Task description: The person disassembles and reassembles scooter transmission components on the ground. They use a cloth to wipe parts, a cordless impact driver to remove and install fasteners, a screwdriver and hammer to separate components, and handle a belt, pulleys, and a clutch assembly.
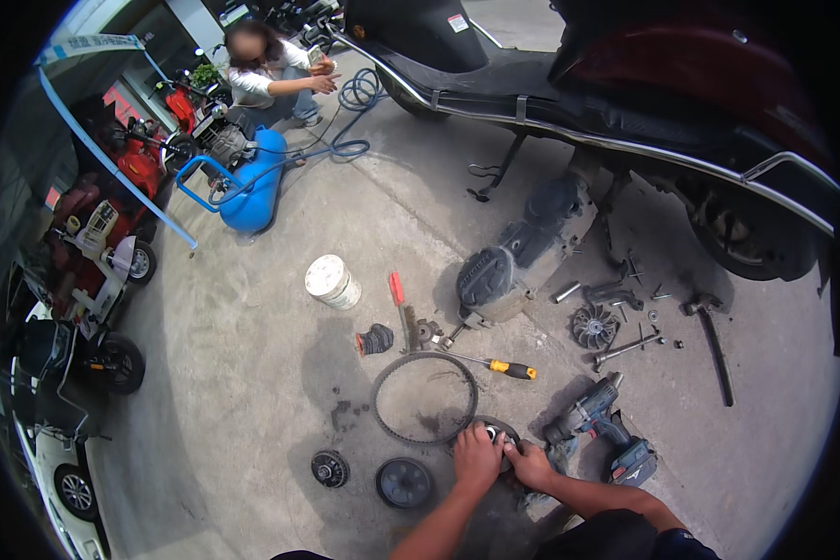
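Observation:
My left hand (477,459) and my right hand (530,466) are both closed on a round metal part (491,433) low in front of me. The hands partly hide it, so I cannot make out its exact kind. Just beyond and to the left lies a toothed drive belt (377,399) in a wide loop on the concrete. A dark round cup-shaped part (404,483) sits left of my hands, and farther left is a small dark finned part (330,469). A cordless impact wrench (588,415) lies to the right of my right hand.
Beyond the belt are a yellow-handled screwdriver (511,370), a dark glove (376,340) and a white bucket (332,283). A fan wheel (595,327), bolts and a hammer (714,345) lie right, below the scooter (625,131). A person (261,79) crouches by a blue compressor (257,187).

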### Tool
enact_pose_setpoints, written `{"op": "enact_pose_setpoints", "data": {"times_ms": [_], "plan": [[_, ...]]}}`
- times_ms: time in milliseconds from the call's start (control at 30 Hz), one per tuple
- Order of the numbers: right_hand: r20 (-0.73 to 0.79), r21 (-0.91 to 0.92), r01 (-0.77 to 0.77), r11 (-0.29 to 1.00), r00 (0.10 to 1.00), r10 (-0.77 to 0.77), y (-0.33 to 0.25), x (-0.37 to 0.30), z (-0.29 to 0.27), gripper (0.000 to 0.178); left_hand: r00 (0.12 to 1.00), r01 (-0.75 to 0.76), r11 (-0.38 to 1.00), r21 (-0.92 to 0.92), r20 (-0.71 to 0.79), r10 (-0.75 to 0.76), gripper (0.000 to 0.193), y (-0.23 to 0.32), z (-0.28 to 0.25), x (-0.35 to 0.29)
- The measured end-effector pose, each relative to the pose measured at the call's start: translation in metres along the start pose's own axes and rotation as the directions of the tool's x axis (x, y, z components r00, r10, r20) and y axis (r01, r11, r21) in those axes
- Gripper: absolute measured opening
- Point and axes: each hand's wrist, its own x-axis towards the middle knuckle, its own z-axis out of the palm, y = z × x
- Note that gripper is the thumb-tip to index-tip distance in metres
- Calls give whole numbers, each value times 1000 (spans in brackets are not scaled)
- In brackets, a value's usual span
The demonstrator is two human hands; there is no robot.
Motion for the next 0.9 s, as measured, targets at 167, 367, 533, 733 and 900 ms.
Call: {"op": "enact_pose_setpoints", "data": {"times_ms": [167, 367, 533, 733, 900], "plan": [[-24, -134, 41, 990, 999, -44, 19, 6, 5, 52, 997, -50, 997, 53, -60, 53, 54, 1, 6, -8], [-44, -21, 117, 993, 992, -117, 26, 5, 15, 51, 997, -58, 998, -8, -49, 57, 52, -2, 5, -4], [-79, -71, 213, 974, 973, -219, 32, 5, 15, 50, 996, -64, 997, -42, -58, 61, 49, -2, 3, -7], [-70, -30, 215, 976, 974, -217, 41, 12, 21, 48, 988, -91, 996, 6, -126, 91, 52, 2, 2, -4], [-103, 1, 244, 970, 965, -242, 47, 4, 23, 45, 989, -84, 996, -18, -125, 81, 51, 7, -6, -4]]}}
